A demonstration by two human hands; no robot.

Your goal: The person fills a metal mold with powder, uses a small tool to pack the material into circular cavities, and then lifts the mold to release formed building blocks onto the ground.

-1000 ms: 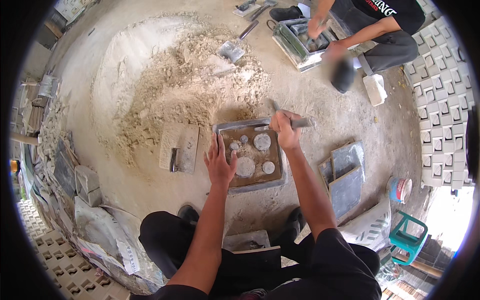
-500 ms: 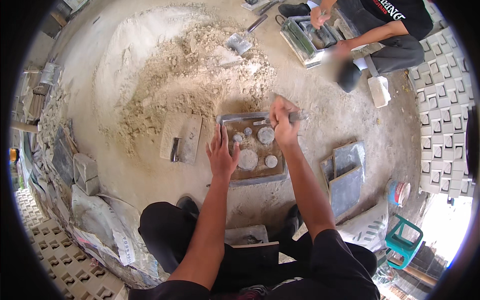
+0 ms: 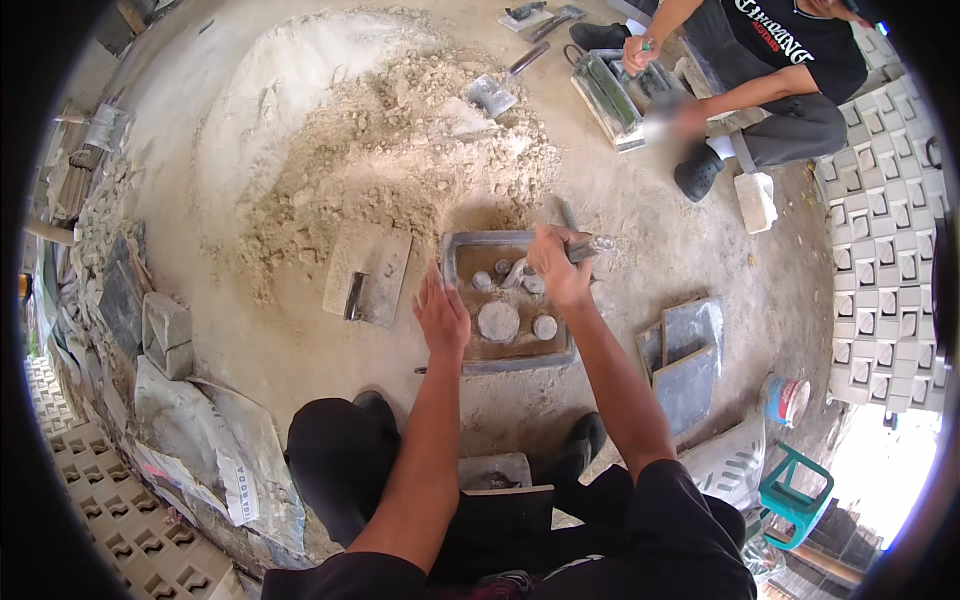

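Observation:
On the floor in front of me lies a shallow grey rectangular mould frame, with packed sand-coloured material inside. Several round pale pieces sit in it, the biggest a disc and beside it a smaller disc. My left hand lies flat against the frame's left side, fingers stretched out, holding nothing. Over the frame's far right part, my right hand is closed round a small hand tool with a stubby grey handle. Its pale tip reaches down among the round pieces; my fingers hide the middle, so its exact kind is unclear.
A plasterer's float lies left of the frame; beyond spreads a heap of crumbly sand with a trowel. At upper right another person's hand works over a box mould. Grey boards, a bucket and a green stool stand right.
My right hand has moved slightly left and nearer, bringing the tool's tip from the far edge down among the round pieces. My left hand has slid slightly outward along the left edge.

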